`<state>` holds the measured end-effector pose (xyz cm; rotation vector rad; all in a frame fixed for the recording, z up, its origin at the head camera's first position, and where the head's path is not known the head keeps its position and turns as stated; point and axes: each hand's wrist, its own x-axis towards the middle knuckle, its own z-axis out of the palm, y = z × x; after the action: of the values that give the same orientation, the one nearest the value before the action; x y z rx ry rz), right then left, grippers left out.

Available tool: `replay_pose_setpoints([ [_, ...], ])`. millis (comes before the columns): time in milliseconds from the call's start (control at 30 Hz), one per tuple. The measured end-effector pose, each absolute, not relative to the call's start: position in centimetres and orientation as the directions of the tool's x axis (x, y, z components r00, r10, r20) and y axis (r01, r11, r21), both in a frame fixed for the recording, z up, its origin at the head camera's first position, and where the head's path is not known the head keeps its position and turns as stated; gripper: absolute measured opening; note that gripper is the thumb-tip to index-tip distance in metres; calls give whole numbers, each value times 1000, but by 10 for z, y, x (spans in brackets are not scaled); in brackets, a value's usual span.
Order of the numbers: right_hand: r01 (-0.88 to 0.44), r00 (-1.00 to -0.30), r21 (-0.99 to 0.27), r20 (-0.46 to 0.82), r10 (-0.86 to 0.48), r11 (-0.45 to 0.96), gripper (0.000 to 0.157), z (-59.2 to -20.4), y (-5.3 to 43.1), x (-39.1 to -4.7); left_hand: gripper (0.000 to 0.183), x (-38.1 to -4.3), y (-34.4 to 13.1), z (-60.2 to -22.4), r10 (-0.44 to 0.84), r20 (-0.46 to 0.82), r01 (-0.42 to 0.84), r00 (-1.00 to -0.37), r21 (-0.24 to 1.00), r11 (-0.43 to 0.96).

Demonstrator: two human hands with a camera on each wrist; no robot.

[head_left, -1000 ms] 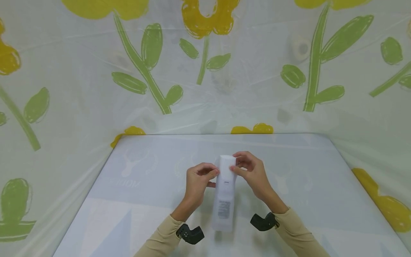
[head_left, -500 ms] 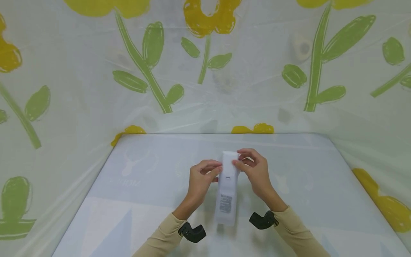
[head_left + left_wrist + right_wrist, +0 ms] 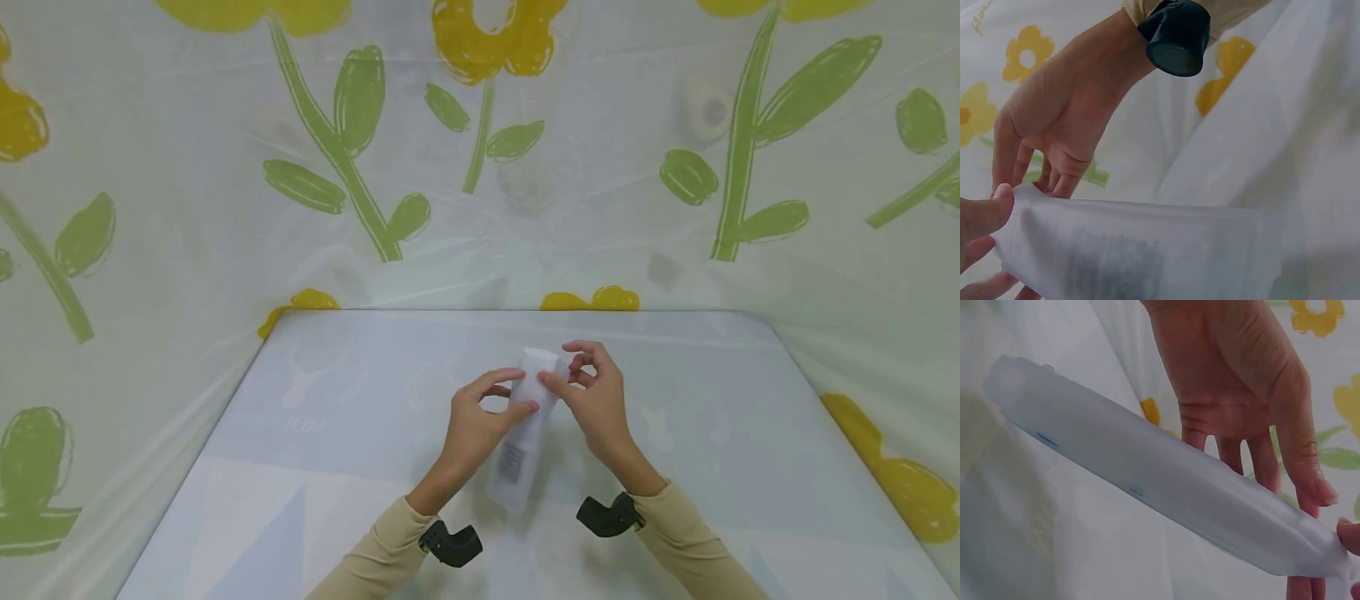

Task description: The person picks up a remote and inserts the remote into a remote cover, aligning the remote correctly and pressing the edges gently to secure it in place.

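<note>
With 12 o'clock toward the far edge of the table [image 3: 360,392], the left hand [image 3: 476,425] touches the packet [image 3: 528,437] from 9 o'clock, the right hand [image 3: 600,407] from about 2. Over the table, the packet's far end points between 12 and 1. The left wrist camera [image 3: 453,547] sits at its 7, the right wrist camera [image 3: 607,517] between 4 and 5. A cloth [image 3: 600,167] hangs behind the table at 12.
</note>
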<state>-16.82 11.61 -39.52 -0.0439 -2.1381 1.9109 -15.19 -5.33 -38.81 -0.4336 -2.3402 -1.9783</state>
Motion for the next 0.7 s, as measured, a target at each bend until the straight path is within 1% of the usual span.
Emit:
replay_pose_setpoints([
  [233,-140,-959,-979,171,226,146,47,-395,113,-169,49,-149,-50,-384,216,172,213,-961,960,183],
  [367,-150,-961,-979,177,211,134,47,-395,111,-168,52,-150,-49,-386,224,181,220,-957,962,160],
  [467,-178,-964,-980,191,185,85,46,-394,111,-167,51,-154,-50,-392,239,176,203,-955,975,91],
  [700,-265,-964,-961,262,48,-78,41,-393,113,-166,51,-171,-55,-421,283,96,66,-954,991,-113],
])
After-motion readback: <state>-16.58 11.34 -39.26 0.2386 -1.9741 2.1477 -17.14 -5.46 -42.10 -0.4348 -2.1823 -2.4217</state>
